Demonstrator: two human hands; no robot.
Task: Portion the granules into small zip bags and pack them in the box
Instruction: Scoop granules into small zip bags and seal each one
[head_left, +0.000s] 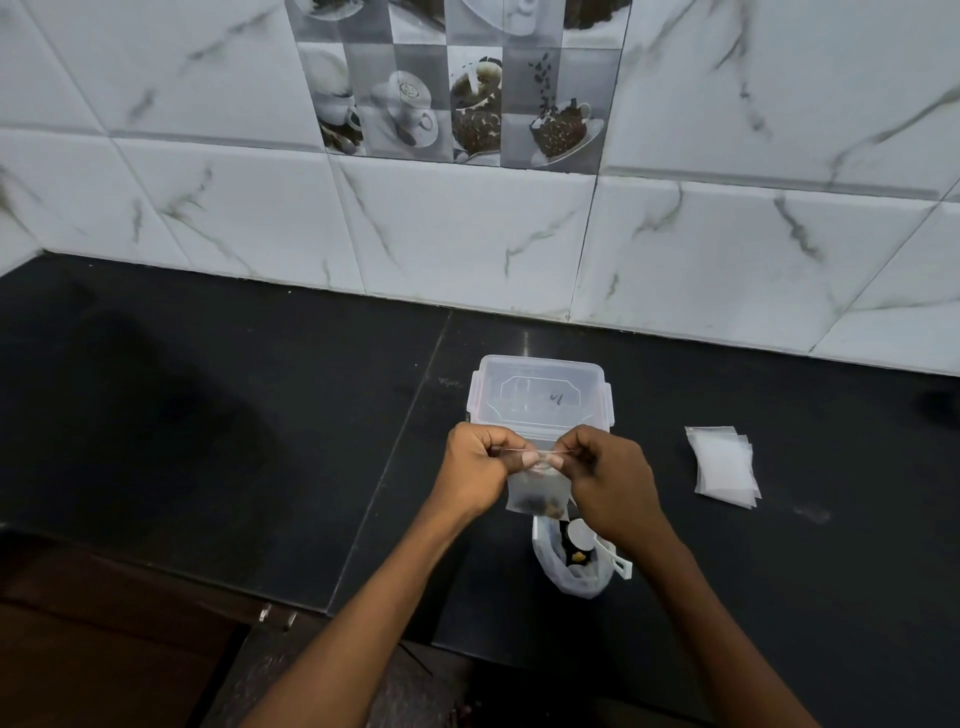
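The zip bag (536, 488) was pinched at its top by left hand (475, 467) and right hand (605, 475), probably for sealing; the box (540, 395) lay just beyond.

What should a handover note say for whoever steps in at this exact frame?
Left hand and right hand: both pinch the top edge of a small zip bag, held above the counter; granules sit in its bottom.
Box: behind the hands, lid on.
Supply bag with scoop: nearer, under the right wrist.
Empty bags: stacked to the right.
Done: this bag is filled.
Left: finish sealing it, pack it in the box, fill the rest.
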